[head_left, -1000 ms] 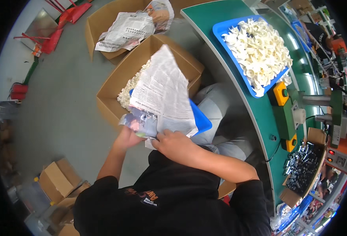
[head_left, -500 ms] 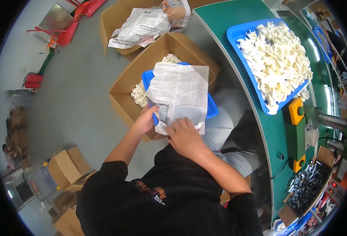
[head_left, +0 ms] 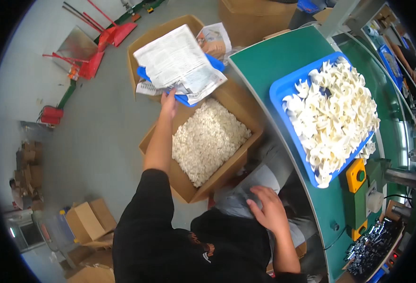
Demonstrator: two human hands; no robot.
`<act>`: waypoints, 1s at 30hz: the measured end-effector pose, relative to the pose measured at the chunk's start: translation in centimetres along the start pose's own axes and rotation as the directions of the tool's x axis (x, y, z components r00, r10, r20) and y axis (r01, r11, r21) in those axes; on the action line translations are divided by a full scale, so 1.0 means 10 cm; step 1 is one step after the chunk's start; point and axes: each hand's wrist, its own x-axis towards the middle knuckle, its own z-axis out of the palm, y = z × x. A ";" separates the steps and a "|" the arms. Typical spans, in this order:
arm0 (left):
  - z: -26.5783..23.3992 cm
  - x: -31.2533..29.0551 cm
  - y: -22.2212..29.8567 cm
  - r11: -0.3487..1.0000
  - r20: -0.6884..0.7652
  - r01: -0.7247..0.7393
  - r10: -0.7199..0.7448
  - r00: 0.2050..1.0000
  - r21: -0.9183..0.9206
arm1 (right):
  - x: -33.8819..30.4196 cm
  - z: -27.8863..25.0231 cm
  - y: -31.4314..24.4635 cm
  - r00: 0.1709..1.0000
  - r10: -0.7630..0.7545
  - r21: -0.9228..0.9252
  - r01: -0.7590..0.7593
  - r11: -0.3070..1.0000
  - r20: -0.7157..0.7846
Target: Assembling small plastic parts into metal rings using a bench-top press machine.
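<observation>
My left hand (head_left: pixel 169 104) grips the near edge of a blue tray (head_left: pixel 216 63), held over the far cardboard box (head_left: pixel 189 21). A sheet of newspaper (head_left: pixel 177 59) lies on that tray and covers most of it. Just nearer stands a cardboard box (head_left: pixel 229 167) filled with small white pieces (head_left: pixel 210 141), now uncovered. My right hand (head_left: pixel 270 208) is above my thigh, fingers apart, holding nothing.
To the right, a green-topped table (head_left: pixel 260 59) carries a blue tray (head_left: pixel 279 94) heaped with white curved parts (head_left: pixel 335 118). Beside it are a yellow button box (head_left: pixel 356 175) and a carton of metal parts (head_left: pixel 370 245). More cardboard boxes (head_left: pixel 87 221) lie at left.
My left hand has carried the blue tray and newspaper away, off the near box to above the far one. My right hand has let go of the newspaper and drawn back right.
</observation>
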 end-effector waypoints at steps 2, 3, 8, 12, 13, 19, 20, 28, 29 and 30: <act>-0.53 0.84 -0.10 0.939 -0.135 0.092 -0.049 0.990 0.331 | 0.00 -0.01 0.01 0.999 -0.017 0.038 0.016 0.999 0.045; -0.60 1.06 -0.22 0.938 -0.132 0.085 -0.043 0.990 0.336 | 0.00 -0.03 0.05 0.998 0.006 0.053 -0.009 0.999 0.057; -0.07 0.95 -0.80 0.960 -0.122 0.236 -0.219 0.968 0.149 | -0.02 -0.06 0.17 0.982 0.185 0.019 -0.185 0.983 -0.018; -0.39 0.96 -0.78 0.982 0.009 0.190 -0.190 0.982 -0.019 | 0.11 -0.15 0.06 0.992 0.125 -0.002 -0.125 0.992 -0.015; -0.32 0.92 -0.83 0.978 0.006 0.209 -0.209 0.978 -0.006 | 0.14 -0.17 0.05 0.993 0.118 -0.019 -0.118 0.993 -0.001; -0.08 0.76 -1.31 0.967 -0.041 0.036 -0.026 0.999 0.251 | 0.12 -0.21 0.06 0.989 0.145 -0.064 -0.147 0.987 -0.040; -0.17 0.79 -1.30 0.955 -0.051 0.039 -0.026 0.998 0.293 | 0.10 -0.22 0.04 0.990 0.142 -0.053 -0.143 0.988 -0.023; -0.22 0.13 -1.52 0.903 0.243 0.142 -0.256 0.936 0.406 | -0.22 -0.15 0.15 0.983 0.184 -0.060 -0.184 0.981 -0.008; -0.23 -0.04 -1.45 0.923 0.196 0.137 -0.219 0.956 0.359 | -0.26 -0.15 0.13 0.986 0.166 -0.049 -0.165 0.985 -0.003; -0.26 -0.15 -1.42 0.922 0.213 0.121 -0.210 0.954 0.367 | -0.30 -0.15 0.12 0.991 0.135 -0.038 -0.134 0.990 0.009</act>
